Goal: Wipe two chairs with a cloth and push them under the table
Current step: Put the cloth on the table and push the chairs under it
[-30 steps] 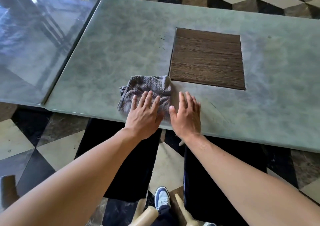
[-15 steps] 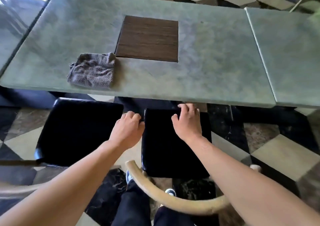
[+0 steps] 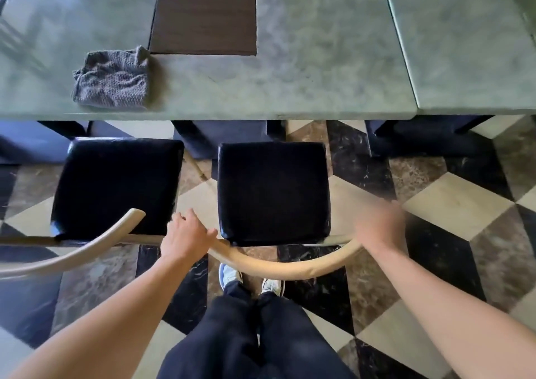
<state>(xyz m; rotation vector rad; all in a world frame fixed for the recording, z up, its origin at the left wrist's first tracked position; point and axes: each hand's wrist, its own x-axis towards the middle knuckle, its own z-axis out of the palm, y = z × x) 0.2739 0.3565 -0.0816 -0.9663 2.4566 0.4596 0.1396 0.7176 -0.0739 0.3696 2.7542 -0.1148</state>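
Gripping curved pale wooden backrest rail of black-cushioned right chair | left hand clamped on rail | right hand blurred, closure undeterminable | chair before green marble table, rigid, likely heavy: push at rail ends | grey cloth on tabletop

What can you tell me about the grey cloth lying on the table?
The grey cloth is a knitted or waffle-textured rag, crumpled into a rough square with wrinkled folds. It lies flat near the front edge of the green marbled table, its upper right corner at the dark wooden inset. Neither hand touches it.
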